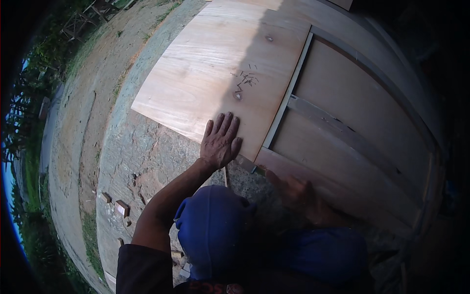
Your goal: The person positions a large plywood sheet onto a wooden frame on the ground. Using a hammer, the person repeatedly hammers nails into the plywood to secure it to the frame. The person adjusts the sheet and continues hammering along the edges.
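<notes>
My left hand [221,141] lies flat, fingers apart, on the near edge of a thin plywood sheet [183,81]. Beyond its fingertips, a small pile of loose nails [248,79] rests on the sheet. To the right is a wooden frame [345,132] with panels and rails, meeting the sheet along a pale strip [290,92]. My right hand [293,187] is in shadow near the frame's near corner, slightly blurred; whether it holds something cannot be told. A small greenish piece [260,170] shows beside its fingers, at the sheet's corner.
Rough concrete ground [154,158] spreads out at the left, with several small wood blocks [122,208] on it. My knees in blue cloth [211,228] are close below the work. Dirt, grass and a wooden structure [82,22] lie farther off; the right side is dark.
</notes>
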The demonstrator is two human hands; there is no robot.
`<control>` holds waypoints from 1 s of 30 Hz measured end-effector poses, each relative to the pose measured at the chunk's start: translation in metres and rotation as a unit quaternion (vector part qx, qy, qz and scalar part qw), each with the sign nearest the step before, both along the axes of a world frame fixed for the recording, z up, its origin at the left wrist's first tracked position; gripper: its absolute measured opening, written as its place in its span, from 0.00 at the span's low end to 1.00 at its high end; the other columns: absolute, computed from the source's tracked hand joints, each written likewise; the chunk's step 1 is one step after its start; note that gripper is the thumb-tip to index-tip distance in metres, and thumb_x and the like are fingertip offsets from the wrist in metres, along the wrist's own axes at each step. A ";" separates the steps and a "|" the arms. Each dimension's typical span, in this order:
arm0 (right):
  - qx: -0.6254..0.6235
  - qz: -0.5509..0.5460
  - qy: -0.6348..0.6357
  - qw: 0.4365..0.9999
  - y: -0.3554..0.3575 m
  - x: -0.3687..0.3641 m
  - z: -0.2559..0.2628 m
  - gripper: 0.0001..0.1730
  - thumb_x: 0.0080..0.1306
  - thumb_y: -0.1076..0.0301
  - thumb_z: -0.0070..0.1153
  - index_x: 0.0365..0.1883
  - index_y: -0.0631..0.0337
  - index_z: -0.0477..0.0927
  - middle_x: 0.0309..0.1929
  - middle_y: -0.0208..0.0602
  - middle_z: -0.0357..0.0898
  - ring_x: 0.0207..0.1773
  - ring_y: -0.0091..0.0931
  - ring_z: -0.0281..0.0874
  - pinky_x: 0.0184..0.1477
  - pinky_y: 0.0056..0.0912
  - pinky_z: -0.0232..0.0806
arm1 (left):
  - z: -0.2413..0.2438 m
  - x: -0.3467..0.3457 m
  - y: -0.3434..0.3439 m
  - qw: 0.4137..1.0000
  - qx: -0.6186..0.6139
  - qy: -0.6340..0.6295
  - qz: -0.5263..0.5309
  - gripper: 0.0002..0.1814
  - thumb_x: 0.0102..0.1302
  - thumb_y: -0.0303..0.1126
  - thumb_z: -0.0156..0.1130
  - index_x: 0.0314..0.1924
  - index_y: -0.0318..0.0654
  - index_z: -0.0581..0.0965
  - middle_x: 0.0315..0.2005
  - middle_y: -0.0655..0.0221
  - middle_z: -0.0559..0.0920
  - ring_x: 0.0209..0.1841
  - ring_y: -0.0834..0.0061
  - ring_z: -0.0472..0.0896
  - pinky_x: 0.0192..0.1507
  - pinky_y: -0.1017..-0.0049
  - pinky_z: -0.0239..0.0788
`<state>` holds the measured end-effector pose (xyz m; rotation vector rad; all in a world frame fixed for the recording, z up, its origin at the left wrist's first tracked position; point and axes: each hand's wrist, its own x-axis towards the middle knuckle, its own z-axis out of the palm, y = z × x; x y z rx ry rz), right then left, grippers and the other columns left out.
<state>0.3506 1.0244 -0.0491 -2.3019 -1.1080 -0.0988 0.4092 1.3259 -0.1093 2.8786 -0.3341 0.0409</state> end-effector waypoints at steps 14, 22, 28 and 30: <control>0.186 -0.190 0.249 0.931 -0.038 0.000 -0.084 0.35 0.78 0.70 0.46 0.81 0.59 0.55 0.34 0.38 0.79 0.29 0.19 0.75 0.34 0.22 0.67 | 0.010 0.056 0.017 0.976 -0.198 0.041 0.081 0.24 0.68 0.43 0.63 0.60 0.41 0.79 0.63 0.57 0.80 0.66 0.54 0.76 0.69 0.60 0.63; 0.266 -0.233 0.411 0.840 -0.033 0.001 -0.073 0.36 0.80 0.67 0.45 0.84 0.51 0.50 0.23 0.18 0.63 0.21 0.13 0.57 0.22 0.20 0.61 | 0.020 0.142 0.007 0.908 -0.308 0.057 0.279 0.16 0.63 0.39 0.67 0.47 0.36 0.86 0.42 0.55 0.89 0.50 0.56 0.87 0.55 0.61 0.76; 0.229 -0.243 0.440 0.834 -0.028 0.003 -0.053 0.37 0.80 0.66 0.45 0.84 0.48 0.49 0.23 0.18 0.64 0.20 0.13 0.60 0.21 0.21 0.63 | 0.012 0.149 0.014 0.960 -0.225 0.024 0.162 0.14 0.65 0.37 0.64 0.45 0.37 0.85 0.43 0.56 0.87 0.49 0.54 0.85 0.52 0.60 0.77; 0.219 -0.255 0.458 0.823 -0.026 0.003 -0.046 0.37 0.80 0.67 0.45 0.84 0.48 0.49 0.24 0.18 0.65 0.21 0.13 0.61 0.21 0.21 0.64 | 0.006 0.151 0.023 0.980 -0.188 0.000 0.065 0.12 0.66 0.36 0.62 0.44 0.37 0.84 0.42 0.57 0.85 0.48 0.54 0.84 0.50 0.59 0.77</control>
